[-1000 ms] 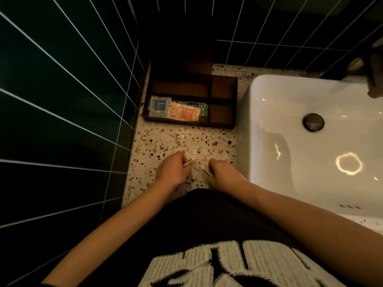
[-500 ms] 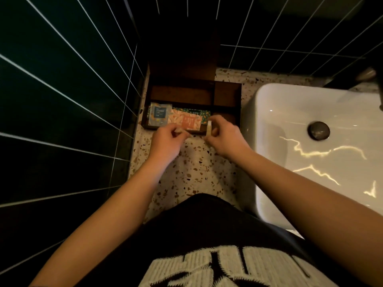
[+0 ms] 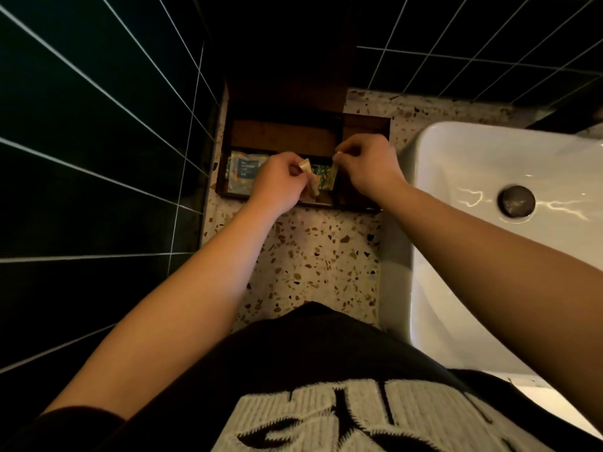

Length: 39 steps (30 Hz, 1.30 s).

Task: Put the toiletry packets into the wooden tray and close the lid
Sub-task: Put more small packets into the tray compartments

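A dark wooden tray (image 3: 287, 135) with compartments sits in the corner of the speckled counter (image 3: 313, 249), its lid (image 3: 287, 60) standing upright against the tiled wall. In the front compartment lie a blue-and-white packet (image 3: 243, 171) and a green patterned packet (image 3: 321, 177). My left hand (image 3: 277, 184) hovers over that compartment, pinching a small pale packet (image 3: 305, 165). My right hand (image 3: 368, 164) is over the tray's right side, pinching another small thin packet (image 3: 334, 176) by its top edge.
A white basin (image 3: 489, 197) with a dark round drain (image 3: 516, 201) fills the right side, close against the tray. Dark tiled walls close in on the left and back. The counter strip between wall and basin is narrow.
Both hands rose from the counter near my body, each pinching a small packet, and moved forward until they hang over the tray's front compartment.
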Motion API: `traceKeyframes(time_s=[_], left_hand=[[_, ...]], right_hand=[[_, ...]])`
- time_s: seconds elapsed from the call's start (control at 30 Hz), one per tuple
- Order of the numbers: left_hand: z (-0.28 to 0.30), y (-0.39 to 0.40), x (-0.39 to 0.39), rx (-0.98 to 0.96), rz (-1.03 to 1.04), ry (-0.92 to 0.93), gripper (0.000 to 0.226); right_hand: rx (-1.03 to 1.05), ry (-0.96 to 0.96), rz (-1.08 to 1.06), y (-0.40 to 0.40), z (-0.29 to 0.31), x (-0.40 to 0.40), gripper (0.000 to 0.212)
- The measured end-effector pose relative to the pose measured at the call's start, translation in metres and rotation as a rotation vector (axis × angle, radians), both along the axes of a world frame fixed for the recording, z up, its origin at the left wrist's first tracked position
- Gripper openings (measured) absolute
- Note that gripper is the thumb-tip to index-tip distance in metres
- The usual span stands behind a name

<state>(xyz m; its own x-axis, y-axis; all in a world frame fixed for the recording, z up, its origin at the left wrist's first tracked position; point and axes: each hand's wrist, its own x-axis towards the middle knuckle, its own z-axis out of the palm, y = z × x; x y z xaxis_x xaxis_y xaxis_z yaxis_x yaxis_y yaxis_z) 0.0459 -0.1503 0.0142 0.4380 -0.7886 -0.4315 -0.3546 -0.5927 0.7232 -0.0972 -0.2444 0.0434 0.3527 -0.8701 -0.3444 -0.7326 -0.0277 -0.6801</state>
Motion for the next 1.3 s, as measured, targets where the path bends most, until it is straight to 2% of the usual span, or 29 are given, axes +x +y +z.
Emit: traceKeyframes(time_s=[0.23, 0.5, 0.63, 0.73, 0.83, 0.97, 1.13, 1.3], left_hand=[[-0.014, -0.012, -0.009, 0.039, 0.010, 0.002, 0.022], [-0.025, -0.020, -0.012, 0.089, -0.008, -0.028, 0.020], [-0.031, -0.021, -0.015, 0.085, -0.014, -0.080, 0.026], [-0.036, -0.020, -0.017, 0.079, 0.008, -0.084, 0.035], [-0.038, -0.018, -0.018, 0.059, 0.026, -0.100, 0.029], [-0.034, -0.015, -0.020, 0.046, 0.002, -0.129, 0.015], [-0.018, -0.001, -0.020, -0.068, 0.049, -0.210, 0.007], [0.010, 0.023, -0.031, -0.139, 0.006, -0.041, 0.009]], right_hand=[[-0.048, 0.136, 0.115, -0.009, -0.012, 0.013, 0.011], [-0.109, 0.302, 0.304, -0.012, -0.021, 0.026, 0.014], [-0.178, 0.444, 0.401, -0.004, -0.030, 0.029, 0.017], [-0.222, 0.500, 0.419, 0.002, -0.036, 0.027, 0.019], [-0.215, 0.525, 0.427, 0.004, -0.037, 0.021, 0.019], [-0.208, 0.435, 0.408, 0.008, -0.027, 0.012, 0.022], [-0.168, 0.238, 0.256, 0.022, -0.003, -0.007, 0.029], [-0.111, 0.110, 0.116, 0.047, 0.030, -0.042, 0.027]])
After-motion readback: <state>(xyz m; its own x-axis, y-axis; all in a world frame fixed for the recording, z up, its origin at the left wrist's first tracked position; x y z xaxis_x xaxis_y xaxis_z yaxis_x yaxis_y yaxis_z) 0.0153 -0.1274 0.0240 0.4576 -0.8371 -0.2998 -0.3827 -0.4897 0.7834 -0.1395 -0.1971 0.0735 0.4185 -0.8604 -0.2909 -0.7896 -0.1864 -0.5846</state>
